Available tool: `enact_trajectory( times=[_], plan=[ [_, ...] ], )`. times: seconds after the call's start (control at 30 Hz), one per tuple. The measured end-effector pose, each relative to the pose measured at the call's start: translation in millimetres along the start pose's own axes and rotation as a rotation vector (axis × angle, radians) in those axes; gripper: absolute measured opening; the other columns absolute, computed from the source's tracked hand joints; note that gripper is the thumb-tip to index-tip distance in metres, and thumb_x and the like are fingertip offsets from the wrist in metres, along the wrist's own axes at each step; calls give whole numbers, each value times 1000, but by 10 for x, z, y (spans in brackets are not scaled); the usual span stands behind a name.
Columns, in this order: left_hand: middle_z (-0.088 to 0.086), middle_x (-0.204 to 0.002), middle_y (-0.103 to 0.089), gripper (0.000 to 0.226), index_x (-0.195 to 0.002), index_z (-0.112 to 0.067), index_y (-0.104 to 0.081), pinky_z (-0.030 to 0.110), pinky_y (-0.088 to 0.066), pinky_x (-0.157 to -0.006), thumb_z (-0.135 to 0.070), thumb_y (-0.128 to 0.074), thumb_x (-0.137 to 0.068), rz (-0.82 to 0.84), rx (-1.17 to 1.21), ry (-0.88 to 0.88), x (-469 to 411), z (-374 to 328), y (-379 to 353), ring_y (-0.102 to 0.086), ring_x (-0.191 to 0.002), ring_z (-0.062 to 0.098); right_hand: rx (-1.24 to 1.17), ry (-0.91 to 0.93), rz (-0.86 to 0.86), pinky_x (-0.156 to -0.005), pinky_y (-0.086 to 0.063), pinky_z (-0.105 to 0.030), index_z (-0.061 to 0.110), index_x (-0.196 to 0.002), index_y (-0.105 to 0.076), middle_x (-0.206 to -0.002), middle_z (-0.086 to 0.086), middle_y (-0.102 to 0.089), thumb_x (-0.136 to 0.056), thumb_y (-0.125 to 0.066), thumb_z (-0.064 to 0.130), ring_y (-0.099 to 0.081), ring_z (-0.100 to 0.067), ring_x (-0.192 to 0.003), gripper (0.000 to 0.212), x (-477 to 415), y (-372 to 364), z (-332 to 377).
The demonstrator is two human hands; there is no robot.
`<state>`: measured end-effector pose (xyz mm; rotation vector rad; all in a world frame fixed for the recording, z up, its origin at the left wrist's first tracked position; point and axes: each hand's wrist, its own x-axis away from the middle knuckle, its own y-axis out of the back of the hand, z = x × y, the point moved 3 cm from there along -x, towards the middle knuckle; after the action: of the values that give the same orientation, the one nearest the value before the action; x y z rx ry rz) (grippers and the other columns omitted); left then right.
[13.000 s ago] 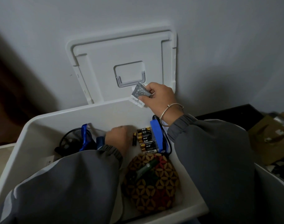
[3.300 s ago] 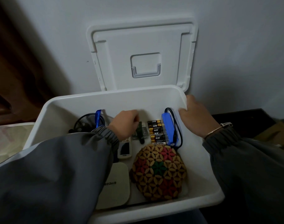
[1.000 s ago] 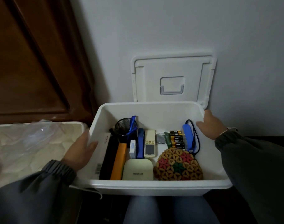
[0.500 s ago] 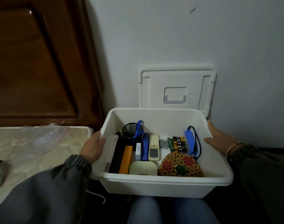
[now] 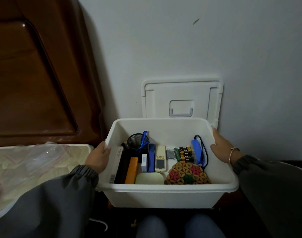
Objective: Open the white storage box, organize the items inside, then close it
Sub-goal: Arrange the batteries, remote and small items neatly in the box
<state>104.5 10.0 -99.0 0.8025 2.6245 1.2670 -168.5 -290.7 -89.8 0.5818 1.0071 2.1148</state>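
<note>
The person sits facing the wall with the white storage box point(image 5: 164, 188) held out over their knees, one hand on each side. The left hand point(image 5: 98, 158) grips the left rim, thumb hooked over the edge and the fingers down the outside wall. The right hand point(image 5: 221, 148) clasps the right rim near the far corner, thumb on the edge. How far its fingers curl underneath I cannot tell, nor whether the box rests on anything below.

Inside, things look sorted into rows. A long white carton point(image 5: 116, 164), a dark box and an orange box point(image 5: 131, 170) stand along the left wall. A mesh pen cup point(image 5: 135, 141) sits at the far side, and a remote control point(image 5: 160, 158) lies in the middle. Batteries point(image 5: 186, 154) are lined up beside a blue pack with a black cable point(image 5: 195, 152) on the right, and a woven flower-pattern mat point(image 5: 188, 174) lies near the front.

The lid point(image 5: 181, 100) leans upright against the wall just behind the box, its lower edge hidden. So the sorting seems done and closing is what remains.

To do that well, I'd keep the box level so the upright cartons don't tip, and settle it somewhere steady before letting go. One hand should then stay on the rim while the other fetches the lid. Nothing seems to stand above the rim, so it ought to seat flat. Press each corner in turn.
</note>
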Motion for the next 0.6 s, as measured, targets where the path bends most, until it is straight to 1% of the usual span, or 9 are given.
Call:
enact_trajectory(
  times=[0.07,0.1,0.2,0.37,0.43,0.47,0.53,0.6],
  plan=[
    [10,-107,-59,29,-124,-15,-47,34,-39,-80,-29,-34,-102,-1,-18,-5,-22,-2,8,-53,-90,26,5,-12,-1,-95,-38,-31,14,-150,2,-143,-20,-37,-93,-39,1,-46,-34,-120,71,-13,-5,6],
    [12,-109,-60,29,-123,-15,-47,34,-39,-80,-29,-34,-102,-3,-25,-7,-35,-6,8,-53,-90,26,8,-19,3,-92,-39,-30,14,-150,3,-142,-21,-38,-94,-38,2,-48,-33,-117,71,-23,-4,12],
    [11,-107,-61,27,-119,-16,-48,35,-40,-81,-30,-34,-102,-9,-31,-1,-73,-24,-4,-55,-90,27,25,-30,9,-84,-37,-26,14,-150,2,-135,-21,-43,-95,-37,4,-51,-30,-106,68,-58,12,31],
    [10,-105,-61,24,-114,-17,-49,35,-40,-80,-31,-34,-102,-26,-42,2,-113,-24,-17,-55,-89,27,40,-38,14,-80,-38,-27,13,-149,1,-130,-20,-46,-95,-38,5,-46,-22,-90,67,-89,27,39],
    [8,-103,-59,25,-117,-17,-47,34,-39,-78,-31,-33,-102,-30,-77,-1,-127,-16,-29,-53,-87,25,33,-22,1,-80,-40,-28,12,-149,-1,-130,-19,-46,-95,-40,5,-47,-23,-92,67,-78,21,40],
    [8,-104,-58,27,-120,-15,-46,34,-39,-78,-31,-34,-102,-33,-106,-4,-133,-16,-31,-52,-87,24,35,-5,-17,-82,-41,-29,10,-148,-3,-131,-20,-45,-94,-41,6,-50,-25,-97,66,-75,20,43],
    [12,-111,-58,29,-121,-10,-46,35,-41,-79,-29,-37,-101,-36,-182,-30,-164,-30,-27,-52,-90,25,54,30,-61,-88,-43,-32,7,-147,-11,-132,-21,-45,-94,-46,12,-52,-30,-107,63,-78,26,45],
    [17,-116,-57,34,-120,-6,-49,37,-45,-83,-32,-41,-100,-6,-253,-42,-230,-75,-3,-55,-96,29,67,67,-78,-88,-46,-35,6,-142,-22,-128,-21,-48,-94,-49,20,-54,-32,-107,56,-114,37,25]
  ],
)
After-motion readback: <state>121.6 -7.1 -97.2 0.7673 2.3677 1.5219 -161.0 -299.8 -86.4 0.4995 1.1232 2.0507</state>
